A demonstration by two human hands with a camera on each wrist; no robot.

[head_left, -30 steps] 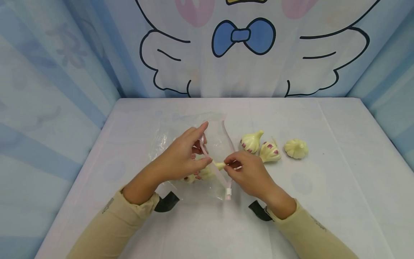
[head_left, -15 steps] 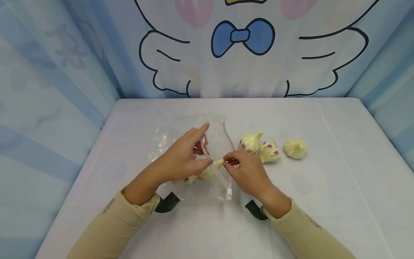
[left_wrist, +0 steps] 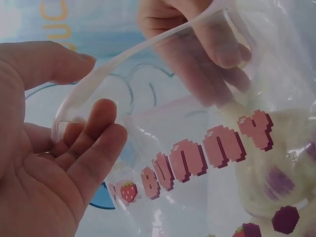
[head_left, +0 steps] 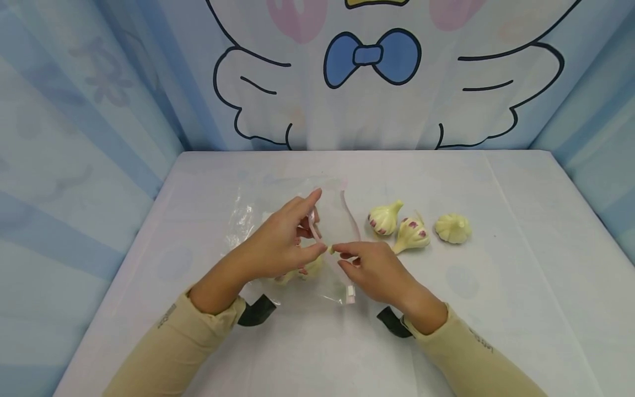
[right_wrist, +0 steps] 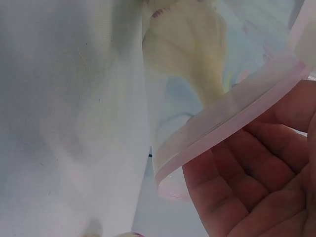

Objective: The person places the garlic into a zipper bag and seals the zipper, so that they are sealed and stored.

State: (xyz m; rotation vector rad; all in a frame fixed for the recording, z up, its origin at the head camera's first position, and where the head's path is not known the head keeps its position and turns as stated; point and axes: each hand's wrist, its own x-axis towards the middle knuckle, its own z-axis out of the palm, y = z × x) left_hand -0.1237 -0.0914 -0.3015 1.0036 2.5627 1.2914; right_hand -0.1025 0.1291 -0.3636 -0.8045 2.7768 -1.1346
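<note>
In the head view my left hand (head_left: 280, 242) holds up the pink-edged mouth of a clear zip bag (head_left: 253, 207), its fingers curled at the rim. Pink "BUNNY" lettering marks the bag (left_wrist: 187, 160) in the left wrist view. My right hand (head_left: 379, 270) reaches in at the mouth, thumb and forefinger apart. Close to its fingertips is the stem of a garlic bulb (right_wrist: 187, 54) inside the bag, seen through the plastic in the right wrist view. A further bulb (head_left: 284, 277) lies deeper in, partly hidden by my left hand.
Right of the bag, on the white-covered table (head_left: 501, 309), lie a garlic bulb with a stem (head_left: 384, 219), a purple-marked bulb (head_left: 413, 232) and a rounder bulb (head_left: 453, 228). A printed curtain (head_left: 367, 110) rises behind the table's far edge.
My right hand has pushed the garlic bulb leftward into the bag and its thumb has parted from the stem. The left hand stays nearly still at the bag's mouth.
</note>
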